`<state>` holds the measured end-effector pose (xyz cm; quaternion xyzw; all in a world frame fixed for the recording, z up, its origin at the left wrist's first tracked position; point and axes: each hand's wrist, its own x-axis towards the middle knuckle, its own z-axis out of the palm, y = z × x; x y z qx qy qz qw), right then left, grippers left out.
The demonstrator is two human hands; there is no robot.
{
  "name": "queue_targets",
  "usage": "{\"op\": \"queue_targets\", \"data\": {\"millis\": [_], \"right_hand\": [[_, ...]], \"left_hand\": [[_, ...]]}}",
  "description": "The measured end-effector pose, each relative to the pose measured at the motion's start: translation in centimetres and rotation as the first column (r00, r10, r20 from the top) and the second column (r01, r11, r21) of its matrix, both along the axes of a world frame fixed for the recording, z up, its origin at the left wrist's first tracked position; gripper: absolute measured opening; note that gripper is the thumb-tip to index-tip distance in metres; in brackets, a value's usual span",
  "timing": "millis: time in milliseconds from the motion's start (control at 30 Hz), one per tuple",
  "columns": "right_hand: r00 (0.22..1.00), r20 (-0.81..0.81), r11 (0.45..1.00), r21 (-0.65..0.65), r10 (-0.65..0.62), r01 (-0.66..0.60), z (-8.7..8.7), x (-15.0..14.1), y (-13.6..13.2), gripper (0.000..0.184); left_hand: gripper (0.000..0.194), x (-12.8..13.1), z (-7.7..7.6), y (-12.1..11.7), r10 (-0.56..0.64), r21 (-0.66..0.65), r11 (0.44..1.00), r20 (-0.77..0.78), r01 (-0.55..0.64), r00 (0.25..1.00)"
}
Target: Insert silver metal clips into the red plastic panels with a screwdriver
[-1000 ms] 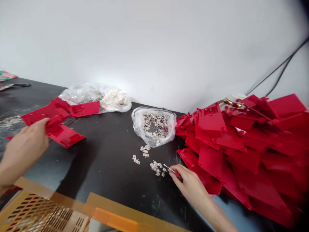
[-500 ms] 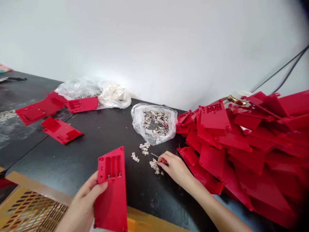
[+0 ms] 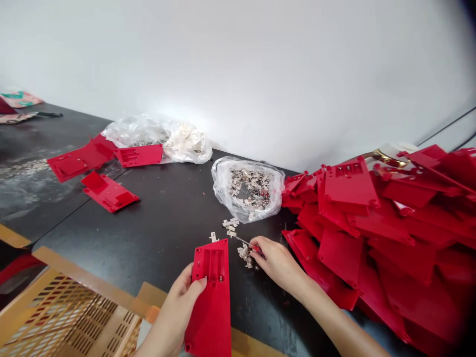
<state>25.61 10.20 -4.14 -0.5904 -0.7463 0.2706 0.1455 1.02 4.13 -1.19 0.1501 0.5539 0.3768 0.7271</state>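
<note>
My left hand (image 3: 182, 302) is closed on the left edge of a red plastic battery-compartment panel (image 3: 211, 312), thumb on its face. Slots and small metal springs show near the panel's top end. In my right hand (image 3: 273, 260) is a small screwdriver (image 3: 256, 249) with a red handle, its thin shaft pointing left. The shaft's tip is close to small metal contact plates (image 3: 231, 233) on the black table. Another little heap of metal contacts (image 3: 244, 254) lies just below the shaft, beside my right fingertips.
An open plastic bag (image 3: 219, 186) full of metal contacts stands behind my hands. A large pile of red panels (image 3: 383, 238) covers the right side. More red panels (image 3: 111, 191) and bags (image 3: 186, 144) lie back left. A yellow basket (image 3: 74, 297) is at front left.
The red panel in my left hand has moved right, closer to the contacts. The screwdriver's tip now reaches a contact plate in the rear group. The whole view has shifted somewhat.
</note>
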Motion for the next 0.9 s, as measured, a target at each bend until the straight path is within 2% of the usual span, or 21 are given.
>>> {"op": "queue_targets", "data": {"millis": [200,267,367,433,500,667,900], "right_hand": [[0.993,-0.115,1.0,-0.021,-0.01,0.008,2.9,0.0,0.1,0.013],[0.98,-0.194,0.996,-0.081,-0.042,0.027,4.1,-0.6,0.0,0.014],[0.911,-0.378,0.967,-0.243,-0.166,0.075,5.0,-1.5,0.1,0.014],[0.873,-0.428,0.945,-0.311,-0.235,0.102,4.9,-1.8,0.2,0.013],[0.867,-0.423,0.936,-0.329,-0.262,0.122,4.4,-1.7,0.3,0.013],[0.867,-0.419,0.934,-0.333,-0.269,0.128,3.2,-1.3,-0.1,0.013],[0.853,-0.435,0.929,-0.341,-0.289,0.141,2.8,-1.2,-0.5,0.014]], "left_hand": [[0.041,0.7,-1.0,0.3,-0.129,0.144,0.979,-0.117,0.145,0.985],[0.039,0.9,-1.1,0.5,-0.147,0.187,0.966,-0.167,0.178,0.975],[0.039,1.2,-0.9,0.5,-0.178,0.192,0.957,-0.197,0.216,0.964],[0.04,1.3,-0.7,0.4,-0.193,0.183,0.956,-0.2,0.23,0.961],[0.041,1.3,-0.5,0.2,-0.189,0.177,0.959,-0.187,0.222,0.964],[0.044,1.1,-0.7,-0.2,-0.178,0.132,0.971,-0.166,0.201,0.97],[0.049,1.1,-0.7,-0.3,-0.204,0.124,0.966,-0.168,0.226,0.964]]}}
